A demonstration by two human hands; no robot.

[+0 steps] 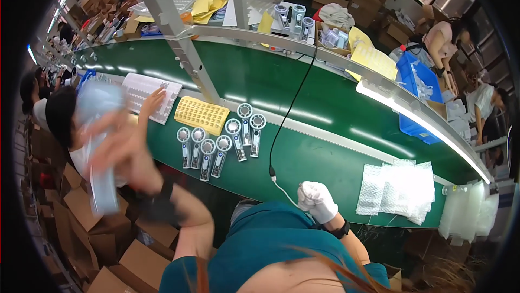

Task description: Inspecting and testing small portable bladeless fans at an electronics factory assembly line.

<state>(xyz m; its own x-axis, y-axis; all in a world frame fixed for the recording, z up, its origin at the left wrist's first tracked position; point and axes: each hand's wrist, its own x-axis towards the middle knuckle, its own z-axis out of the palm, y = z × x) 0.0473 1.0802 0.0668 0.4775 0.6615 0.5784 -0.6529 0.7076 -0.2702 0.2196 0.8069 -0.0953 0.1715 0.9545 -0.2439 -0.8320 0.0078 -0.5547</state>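
My left hand (122,157), smeared by motion, is raised at the left, its fingers around a light-blue handheld fan (103,98). The fan's round head is up and its handle hangs down past my wrist; its details are blurred. Closed in a white glove, my right hand (317,202) is over the near table edge in front of my body. A thin white cable (284,191) runs into that fist from a black connector (272,175); its end is hidden. Between my hands, several similar fans (219,155) with open casings lie on the green table (303,157).
A yellow tray of small parts (201,115) and a white tray (151,98) lie at left, by a co-worker's hand (153,100). Bubble-wrap bags (398,190) are stacked right. A black cable (292,103) hangs across the conveyor (260,76). Cardboard boxes (135,266) crowd the lower left.
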